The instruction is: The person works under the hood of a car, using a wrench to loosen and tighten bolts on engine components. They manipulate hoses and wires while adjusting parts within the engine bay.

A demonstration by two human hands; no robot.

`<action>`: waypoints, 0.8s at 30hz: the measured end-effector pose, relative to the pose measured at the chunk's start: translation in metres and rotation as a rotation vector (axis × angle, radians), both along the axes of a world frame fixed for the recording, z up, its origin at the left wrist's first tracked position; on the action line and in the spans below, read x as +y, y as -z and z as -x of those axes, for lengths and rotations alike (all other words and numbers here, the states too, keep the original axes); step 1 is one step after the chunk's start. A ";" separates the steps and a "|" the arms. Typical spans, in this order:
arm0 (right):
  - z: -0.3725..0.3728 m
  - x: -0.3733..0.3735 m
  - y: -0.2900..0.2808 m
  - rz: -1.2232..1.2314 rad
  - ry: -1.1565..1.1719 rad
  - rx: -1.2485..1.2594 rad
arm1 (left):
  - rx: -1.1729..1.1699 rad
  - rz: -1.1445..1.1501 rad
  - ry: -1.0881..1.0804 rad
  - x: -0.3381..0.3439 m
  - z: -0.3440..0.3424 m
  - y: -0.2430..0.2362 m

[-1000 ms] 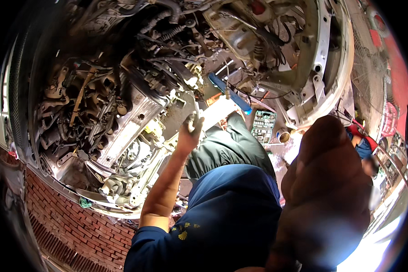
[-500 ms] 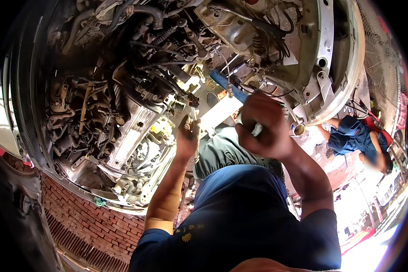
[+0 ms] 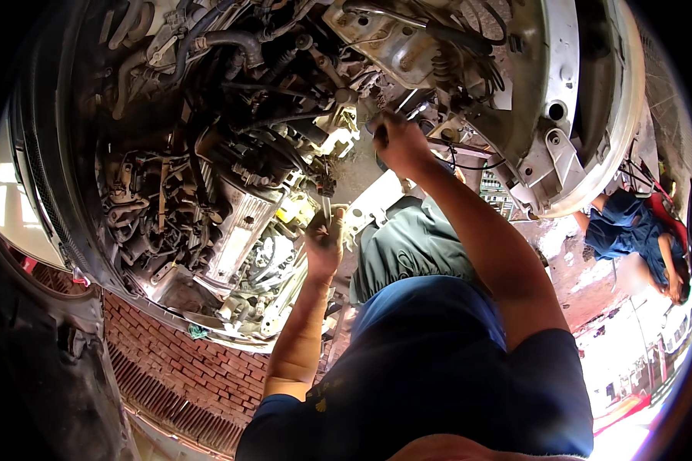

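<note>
My left hand (image 3: 324, 244) is closed around a thin metal rod (image 3: 327, 207) that stands up from my fingers, its tip against a dark fitting (image 3: 326, 186) at the engine's edge. My right hand (image 3: 400, 144) is a fist farther forward and to the right, in the gap between the engine and the pale body panel. What it grips is hidden by the hand. Left of my left hand lies the engine (image 3: 234, 223), with a ribbed metal cover and many hoses. A yellowish metal bracket (image 3: 338, 134) shows between the hands.
The curved pale body panel (image 3: 563, 100) rises at the right, with bolts and cables near it. A dark hose (image 3: 234, 42) crosses the upper left. Red brick paving (image 3: 184, 338) lies at the lower left. Another person in blue (image 3: 630, 227) is at the far right.
My right fist has moved forward and left, away from my body. The blue bar seen beyond it and the pale thing in it are no longer visible. My left hand keeps its grip.
</note>
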State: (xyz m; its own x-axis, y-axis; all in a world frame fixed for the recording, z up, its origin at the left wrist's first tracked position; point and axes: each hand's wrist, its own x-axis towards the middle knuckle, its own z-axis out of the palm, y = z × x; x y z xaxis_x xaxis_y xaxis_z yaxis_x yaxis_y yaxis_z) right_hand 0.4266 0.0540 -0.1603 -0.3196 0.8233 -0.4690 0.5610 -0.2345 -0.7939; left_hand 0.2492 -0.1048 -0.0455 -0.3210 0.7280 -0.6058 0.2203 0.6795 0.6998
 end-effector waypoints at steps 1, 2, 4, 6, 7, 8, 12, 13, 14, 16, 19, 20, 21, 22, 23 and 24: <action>-0.001 -0.011 -0.005 -0.115 -0.110 0.034 | -0.054 0.131 -0.050 0.002 -0.001 -0.006; 0.000 -0.023 -0.017 -0.042 -0.200 0.091 | -0.052 0.135 -0.052 0.000 0.001 -0.004; 0.004 -0.047 -0.036 0.069 -0.407 0.155 | -0.058 0.046 0.007 -0.005 0.008 0.007; 0.004 -0.055 -0.053 0.183 -0.534 0.169 | 0.006 -0.083 0.045 0.000 0.002 0.014; 0.004 -0.057 -0.048 0.183 -0.536 0.169 | 0.070 -0.212 0.085 0.002 -0.002 0.018; 0.002 -0.060 -0.039 0.175 -0.501 0.198 | -0.091 -0.192 -0.099 0.000 -0.004 0.024; -0.009 -0.054 -0.021 0.242 -0.464 0.277 | -0.286 -0.101 -0.248 0.018 -0.012 0.028; -0.013 -0.050 -0.024 0.242 -0.463 0.284 | -0.094 -0.217 0.066 0.011 -0.004 0.047; -0.017 -0.052 -0.022 0.139 -0.409 0.251 | 0.127 -0.369 0.324 0.007 0.004 0.064; -0.027 -0.043 -0.029 0.087 -0.262 0.139 | 0.379 -0.430 0.587 0.017 0.008 0.079; -0.036 -0.037 -0.026 0.140 -0.099 0.104 | -0.205 -0.409 0.273 0.031 0.006 0.117; -0.040 -0.034 -0.028 0.215 -0.096 0.101 | -0.653 -0.270 -0.089 0.035 0.001 0.130; -0.042 -0.033 -0.026 0.212 -0.102 0.104 | -0.896 -0.224 -0.330 0.046 -0.005 0.138; -0.044 -0.033 -0.026 0.211 -0.107 0.105 | -1.052 -0.211 -0.511 0.057 -0.011 0.145; -0.049 -0.035 -0.024 0.250 -0.152 0.060 | -1.082 -0.224 -0.557 0.074 -0.023 0.140; -0.053 -0.036 -0.030 0.275 -0.174 0.039 | -1.105 -0.244 -0.607 0.090 -0.032 0.131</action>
